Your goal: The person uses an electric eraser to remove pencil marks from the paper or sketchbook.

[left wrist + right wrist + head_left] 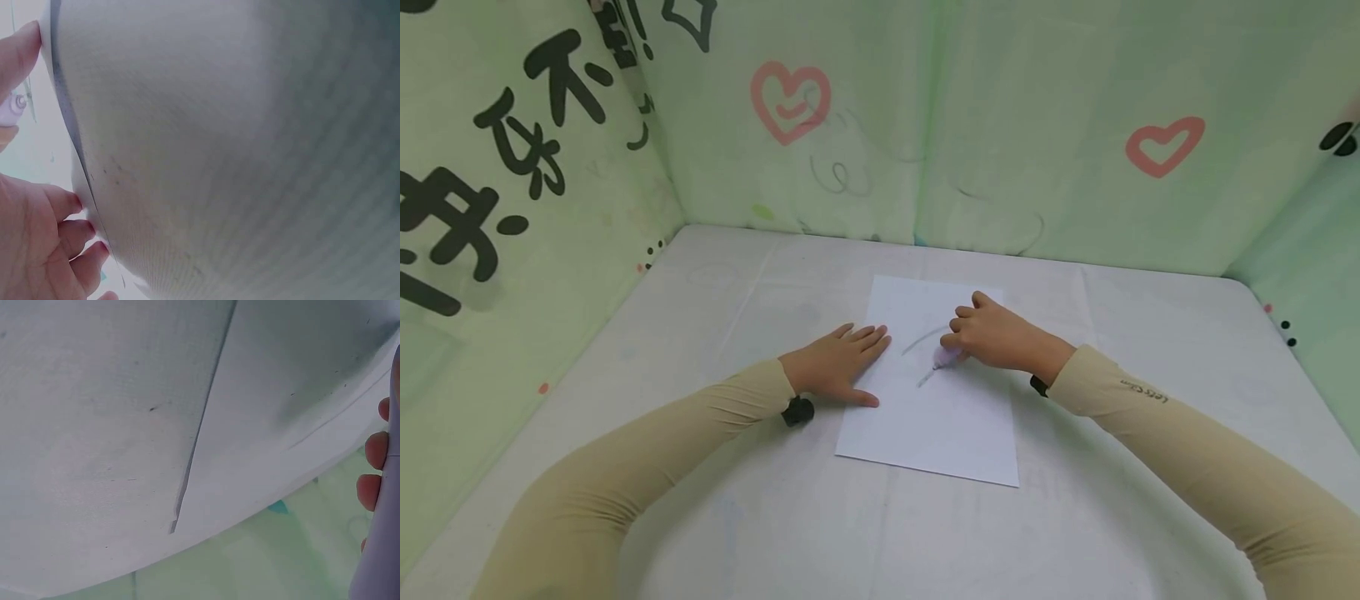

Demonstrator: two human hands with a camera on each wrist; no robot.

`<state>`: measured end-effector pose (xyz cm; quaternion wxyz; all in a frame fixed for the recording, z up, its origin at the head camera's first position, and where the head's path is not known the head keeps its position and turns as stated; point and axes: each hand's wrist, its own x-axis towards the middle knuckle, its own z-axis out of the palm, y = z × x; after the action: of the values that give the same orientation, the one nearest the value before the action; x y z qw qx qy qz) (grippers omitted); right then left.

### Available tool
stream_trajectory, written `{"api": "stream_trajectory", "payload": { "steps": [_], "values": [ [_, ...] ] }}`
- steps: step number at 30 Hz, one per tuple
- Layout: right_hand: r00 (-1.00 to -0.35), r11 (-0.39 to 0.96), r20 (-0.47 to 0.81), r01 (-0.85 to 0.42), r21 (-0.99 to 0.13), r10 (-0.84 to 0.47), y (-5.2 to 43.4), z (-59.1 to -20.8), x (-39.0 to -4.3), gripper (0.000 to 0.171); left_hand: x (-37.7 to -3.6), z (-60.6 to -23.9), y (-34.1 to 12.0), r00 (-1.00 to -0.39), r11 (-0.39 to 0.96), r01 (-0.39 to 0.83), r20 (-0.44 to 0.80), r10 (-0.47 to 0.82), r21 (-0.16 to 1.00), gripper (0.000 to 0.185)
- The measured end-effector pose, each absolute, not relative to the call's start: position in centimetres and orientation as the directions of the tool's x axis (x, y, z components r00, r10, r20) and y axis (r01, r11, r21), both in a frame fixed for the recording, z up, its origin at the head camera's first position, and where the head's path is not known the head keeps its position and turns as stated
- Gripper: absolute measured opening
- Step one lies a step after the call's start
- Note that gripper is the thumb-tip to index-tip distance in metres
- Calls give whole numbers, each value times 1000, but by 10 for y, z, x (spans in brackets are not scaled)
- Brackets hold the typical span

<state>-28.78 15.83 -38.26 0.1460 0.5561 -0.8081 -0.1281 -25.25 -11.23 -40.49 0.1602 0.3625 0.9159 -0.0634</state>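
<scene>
Paper is touched by the spread left hand; lilac pen is gripped by the right hand.

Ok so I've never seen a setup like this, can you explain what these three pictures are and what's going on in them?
There's no machine here, just a person's two bare hands and some worn cameras. The wide picture comes from the head, looking forward and down. The other two come from cameras on the left and right wrists, so they look close up and tilted.

A white sheet of paper lies on a white table. The left hand rests on the sheet with its fingers spread. The right hand grips a lavender pen-like tool, its tip by a short faint stroke. A curved line is on the paper too. What kind of pen it is, I can't tell.
</scene>
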Motion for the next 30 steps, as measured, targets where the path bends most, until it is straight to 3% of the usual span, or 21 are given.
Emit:
{"api": "stream_trajectory", "payload": {
  "steps": [30],
  "values": [
    [-320,329,88,-866,378,-943,155,-380,-285,19,-252,-406,-114,-685,725,688,-324,652,3,97]
  ]
}}
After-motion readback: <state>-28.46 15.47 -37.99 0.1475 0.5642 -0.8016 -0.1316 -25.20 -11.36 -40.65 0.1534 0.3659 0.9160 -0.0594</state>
